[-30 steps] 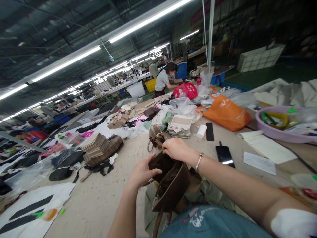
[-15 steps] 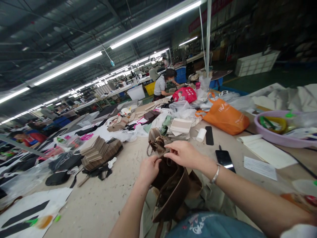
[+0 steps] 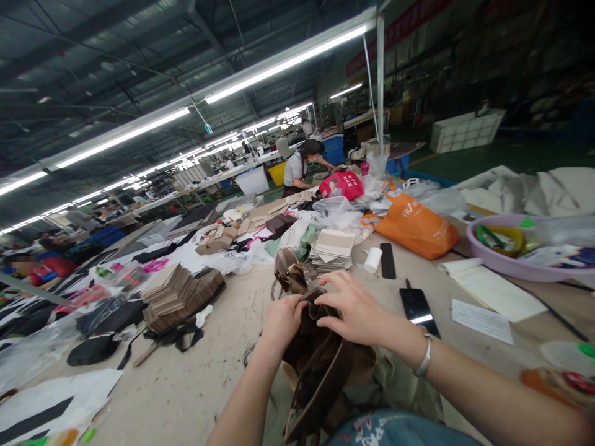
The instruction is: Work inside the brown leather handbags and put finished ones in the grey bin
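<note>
A brown handbag lies mouth up against my lap, its dark inside showing and a strap hanging over the front. My left hand pinches the far rim of the bag between thumb and fingers. Just right of it, my right hand has its fingers apart, the tips by the rim and the inner fabric; whether they touch is hard to tell. Directly beyond the hands stands a smaller brown bag piece with a shiny fitting. The bag's underside is hidden.
Stacked brown panels lie left on the table, and pale panels ahead. At right are a phone, a white thread spool, an orange bag and a lilac basin. A co-worker bends over the far end.
My right hand has opened from a pinch at the rim and its fingers have spread. My left hand still grips the rim. The view has shifted slightly.
</note>
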A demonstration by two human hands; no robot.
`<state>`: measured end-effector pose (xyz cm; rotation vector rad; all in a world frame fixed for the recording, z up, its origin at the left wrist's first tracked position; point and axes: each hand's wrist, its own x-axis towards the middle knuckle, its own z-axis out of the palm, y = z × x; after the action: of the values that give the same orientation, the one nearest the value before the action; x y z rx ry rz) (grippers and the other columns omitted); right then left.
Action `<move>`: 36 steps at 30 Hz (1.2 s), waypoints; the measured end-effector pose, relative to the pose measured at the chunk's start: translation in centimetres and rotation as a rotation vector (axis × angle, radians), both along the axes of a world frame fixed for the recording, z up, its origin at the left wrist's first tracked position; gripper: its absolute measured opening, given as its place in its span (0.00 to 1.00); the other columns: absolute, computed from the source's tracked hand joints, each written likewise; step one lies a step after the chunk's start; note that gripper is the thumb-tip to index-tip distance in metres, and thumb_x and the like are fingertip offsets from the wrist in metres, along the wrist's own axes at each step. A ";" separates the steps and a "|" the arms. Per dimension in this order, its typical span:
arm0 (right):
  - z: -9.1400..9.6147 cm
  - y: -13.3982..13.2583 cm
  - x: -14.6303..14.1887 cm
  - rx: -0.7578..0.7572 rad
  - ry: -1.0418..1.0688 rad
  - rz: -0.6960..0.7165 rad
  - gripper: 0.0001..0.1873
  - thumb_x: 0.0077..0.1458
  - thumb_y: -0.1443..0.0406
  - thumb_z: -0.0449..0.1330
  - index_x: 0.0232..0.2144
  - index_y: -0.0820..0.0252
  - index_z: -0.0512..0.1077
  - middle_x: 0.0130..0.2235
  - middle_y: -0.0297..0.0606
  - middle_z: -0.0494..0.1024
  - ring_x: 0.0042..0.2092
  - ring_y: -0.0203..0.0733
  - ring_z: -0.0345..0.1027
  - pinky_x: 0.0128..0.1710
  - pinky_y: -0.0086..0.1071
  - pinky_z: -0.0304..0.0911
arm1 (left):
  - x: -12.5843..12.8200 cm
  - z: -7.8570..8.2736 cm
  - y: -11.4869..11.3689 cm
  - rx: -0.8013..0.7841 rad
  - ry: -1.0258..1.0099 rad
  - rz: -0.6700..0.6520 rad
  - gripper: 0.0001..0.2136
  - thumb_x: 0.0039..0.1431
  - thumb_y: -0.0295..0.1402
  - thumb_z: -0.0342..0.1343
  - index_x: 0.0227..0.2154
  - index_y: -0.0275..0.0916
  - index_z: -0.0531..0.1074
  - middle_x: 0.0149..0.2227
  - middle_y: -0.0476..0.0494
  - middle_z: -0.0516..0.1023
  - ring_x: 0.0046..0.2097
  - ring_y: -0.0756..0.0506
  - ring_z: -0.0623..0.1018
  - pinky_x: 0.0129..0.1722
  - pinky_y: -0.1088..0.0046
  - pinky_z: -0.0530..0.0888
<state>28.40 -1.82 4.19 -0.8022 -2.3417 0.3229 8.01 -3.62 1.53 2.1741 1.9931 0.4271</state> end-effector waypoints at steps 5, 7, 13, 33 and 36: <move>0.4 0.0 -2.3 0.043 -0.169 -0.051 0.16 0.40 0.54 0.67 0.30 0.59 0.76 0.50 0.44 0.65 0.55 0.52 0.50 0.56 0.47 0.46 | -0.2 -0.1 0.2 0.002 -0.030 -0.006 0.11 0.60 0.32 0.47 0.32 0.41 0.76 0.33 0.46 0.79 0.34 0.48 0.75 0.33 0.75 0.64; 0.1 0.2 -3.1 0.074 -0.215 -0.069 0.15 0.41 0.55 0.66 0.29 0.59 0.76 0.50 0.44 0.66 0.55 0.54 0.49 0.58 0.51 0.41 | -0.1 -0.1 0.1 -0.002 -0.029 0.002 0.11 0.60 0.32 0.47 0.33 0.41 0.76 0.33 0.46 0.79 0.35 0.47 0.76 0.34 0.74 0.64; -0.6 0.8 -3.5 0.111 -0.221 -0.144 0.07 0.50 0.68 0.57 0.26 0.58 0.75 0.46 0.41 0.70 0.55 0.50 0.51 0.61 0.50 0.34 | -0.1 -0.4 0.1 0.013 0.018 0.020 0.12 0.61 0.34 0.46 0.35 0.42 0.75 0.34 0.45 0.79 0.36 0.46 0.76 0.34 0.74 0.64; -0.8 2.2 -3.3 0.172 -0.189 -0.212 0.04 0.50 0.69 0.59 0.27 0.60 0.74 0.40 0.38 0.72 0.51 0.45 0.55 0.59 0.46 0.39 | -0.3 -1.0 -0.3 0.068 -0.028 -0.043 0.12 0.60 0.34 0.49 0.45 0.43 0.71 0.40 0.45 0.78 0.40 0.46 0.76 0.39 0.73 0.68; -1.1 2.3 -2.9 0.170 -0.151 -0.182 0.04 0.51 0.69 0.58 0.26 0.60 0.73 0.40 0.38 0.72 0.50 0.45 0.56 0.58 0.46 0.43 | -0.5 -1.4 -0.2 0.068 -0.053 -0.049 0.17 0.60 0.36 0.50 0.52 0.46 0.67 0.45 0.47 0.77 0.44 0.46 0.76 0.45 0.73 0.69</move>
<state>25.52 0.47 3.04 -0.9753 -2.3739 -0.0154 7.50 -3.81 0.17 2.2228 1.9203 0.5474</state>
